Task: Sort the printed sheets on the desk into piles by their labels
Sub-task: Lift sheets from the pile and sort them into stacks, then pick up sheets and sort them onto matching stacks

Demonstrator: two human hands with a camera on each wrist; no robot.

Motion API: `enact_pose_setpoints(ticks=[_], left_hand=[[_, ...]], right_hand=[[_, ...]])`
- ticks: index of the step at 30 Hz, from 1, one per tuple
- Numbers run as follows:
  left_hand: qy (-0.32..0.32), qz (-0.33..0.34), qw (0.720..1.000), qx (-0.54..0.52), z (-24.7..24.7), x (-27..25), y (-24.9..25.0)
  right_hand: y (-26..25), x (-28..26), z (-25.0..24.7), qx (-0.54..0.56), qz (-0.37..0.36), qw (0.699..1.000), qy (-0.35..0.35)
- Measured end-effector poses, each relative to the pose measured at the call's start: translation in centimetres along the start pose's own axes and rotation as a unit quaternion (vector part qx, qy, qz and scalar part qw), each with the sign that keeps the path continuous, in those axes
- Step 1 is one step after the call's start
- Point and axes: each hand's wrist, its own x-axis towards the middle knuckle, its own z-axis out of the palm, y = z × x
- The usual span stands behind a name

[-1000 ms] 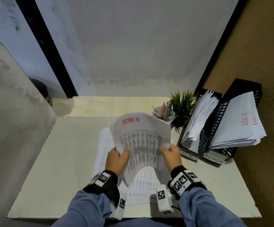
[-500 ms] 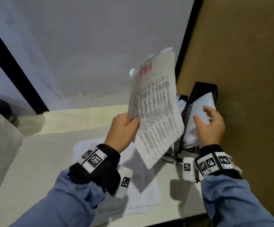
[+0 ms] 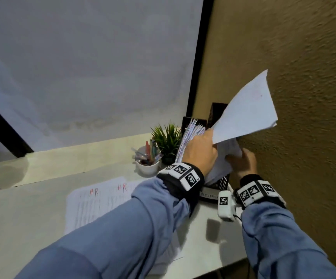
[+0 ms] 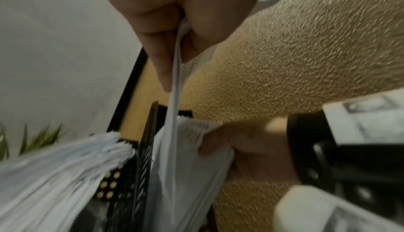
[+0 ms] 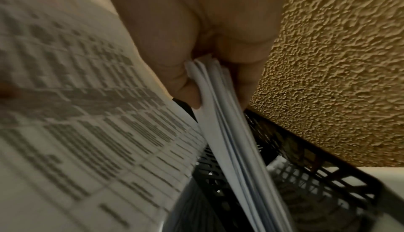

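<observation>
Sorting was midway, I judged: my left hand (image 3: 200,153) pinched one printed sheet (image 3: 247,109) above the black file tray (image 3: 220,183), my right hand (image 3: 243,163) gripped the filed stack (image 5: 229,132), and HR sheets (image 3: 102,200) waited on the desk (image 3: 32,208).

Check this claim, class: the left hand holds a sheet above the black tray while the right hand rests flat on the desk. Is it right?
Not quite. The right hand is not on the desk: the right wrist view shows it gripping the stack of sheets in the black tray. The left hand does hold a sheet.
</observation>
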Motion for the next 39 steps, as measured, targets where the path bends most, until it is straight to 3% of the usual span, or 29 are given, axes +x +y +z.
enact_pose_setpoints(ticks=[3,6,8,9,10,11,12,16,19,21,25,29,33,36,39], left_hand=[[-0.032,-0.020,0.999,0.030,2.2,0.3,-0.5],[-0.041,-0.027,0.998,0.042,4.1,0.4,-1.0],[-0.048,-0.045,0.997,0.031,5.2,0.2,-1.4],[-0.053,-0.055,0.997,0.019,5.7,0.1,-1.6],[-0.060,-0.061,0.996,0.008,6.2,0.0,-1.8],[-0.071,-0.066,0.995,-0.001,6.6,-0.1,-2.0],[-0.086,-0.071,0.994,-0.006,6.9,-0.1,-2.2],[-0.155,-0.074,0.985,-0.006,8.0,0.1,-3.1],[-0.192,-0.062,0.979,0.036,8.5,0.1,-3.6],[-0.201,-0.072,0.977,0.023,8.6,0.1,-4.0],[-0.180,-0.087,0.977,-0.077,7.7,-0.9,-4.9],[-0.083,-0.102,0.975,-0.180,5.6,-4.0,-7.0],[-0.042,-0.150,0.968,-0.198,3.3,-9.2,-12.2],[-0.024,-0.244,0.959,-0.144,2.0,-13.2,-17.3],[-0.022,-0.361,0.930,-0.065,1.1,-16.8,-22.7]], right_hand=[[-1.3,-0.3,-0.5,-0.030,0.006,0.999,-0.008],[-2.6,-1.1,-1.7,-0.081,0.125,0.980,-0.129],[-3.4,-0.9,-2.5,-0.069,0.087,0.983,-0.143],[-3.9,-0.6,-2.7,-0.033,0.015,0.993,-0.114],[-4.1,0.1,-2.8,0.003,-0.082,0.996,-0.038],[-4.4,0.4,-2.9,0.030,-0.137,0.990,0.018],[-4.6,0.6,-3.0,0.033,-0.164,0.986,0.029],[-3.6,0.4,-2.3,-0.052,-0.141,0.988,0.028],[-1.9,0.0,-0.9,-0.112,-0.079,0.990,-0.046],[-1.4,-0.1,-0.7,-0.108,-0.066,0.991,-0.044],[-2.2,-0.4,-1.3,-0.111,-0.093,0.989,-0.027],[-3.8,-1.7,-1.5,-0.055,-0.117,0.990,0.057],[-4.0,-4.8,1.2,-0.001,-0.283,0.953,0.111],[-2.7,-8.2,4.9,-0.012,-0.380,0.923,0.059],[0.7,-11.6,9.3,-0.063,-0.396,0.914,-0.056]])
